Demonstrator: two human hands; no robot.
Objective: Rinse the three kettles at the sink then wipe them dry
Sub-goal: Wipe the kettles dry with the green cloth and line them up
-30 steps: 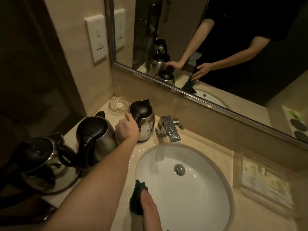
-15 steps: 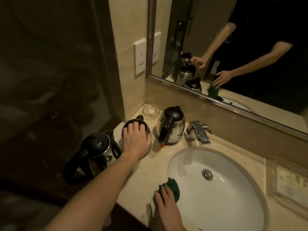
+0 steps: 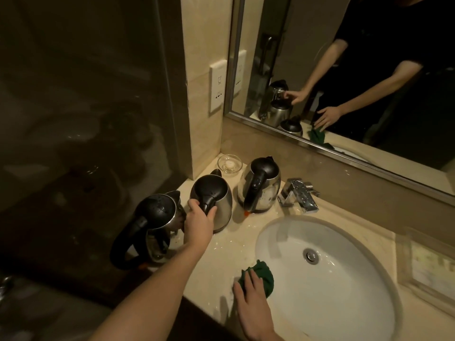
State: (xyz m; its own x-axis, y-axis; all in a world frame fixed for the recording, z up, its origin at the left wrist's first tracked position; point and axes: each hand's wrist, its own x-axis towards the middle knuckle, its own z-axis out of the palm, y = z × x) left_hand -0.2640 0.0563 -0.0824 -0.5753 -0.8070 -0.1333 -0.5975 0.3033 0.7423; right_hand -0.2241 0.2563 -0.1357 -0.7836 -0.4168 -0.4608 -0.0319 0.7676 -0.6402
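Middle kettle [image 3: 216, 205] stood upright on the countertop [image 3: 229, 247], left of the sink [image 3: 344, 291], lid down, spout pointing at the wall. I had the left hand [image 3: 199, 221] on its black handle, fingers and thumb curled round the top of the grip. Base looked flat on the stone; I couldn't tell if any weight was off it.

Near kettle [image 3: 155, 217] sat just beside that hand at the counter's left end, upright, lid down with droplets on it, handle loop hanging towards me. Far kettle [image 3: 261, 185] stood past the middle one, apart from it, handle facing me, steel body speckled with water, small orange tab showing at its foot. All three in a rough diagonal row running from the counter edge back to the wall.

Right hand [image 3: 251, 301] lay flat on the green cloth [image 3: 263, 276], fingers straight and slightly fanned, pressing it down on the near-left rim of the sink. Cloth was bunched, part of it hanging over into the basin.

Basin white, drain [image 3: 312, 255] in the middle. Chrome faucet [image 3: 299, 195] behind it, just right of the far kettle. Splashes on the stone between kettles and basin. Small glass dish [image 3: 229, 163] in the back corner against the wall. Clear plastic stand [image 3: 426, 264] on the counter right of the sink. Wall socket [image 3: 218, 86] above the dish, mirror [image 3: 283, 33] alongside it reflecting both arms, the kettles and the cloth. Dark glass partition [image 3: 86, 119] off to the left
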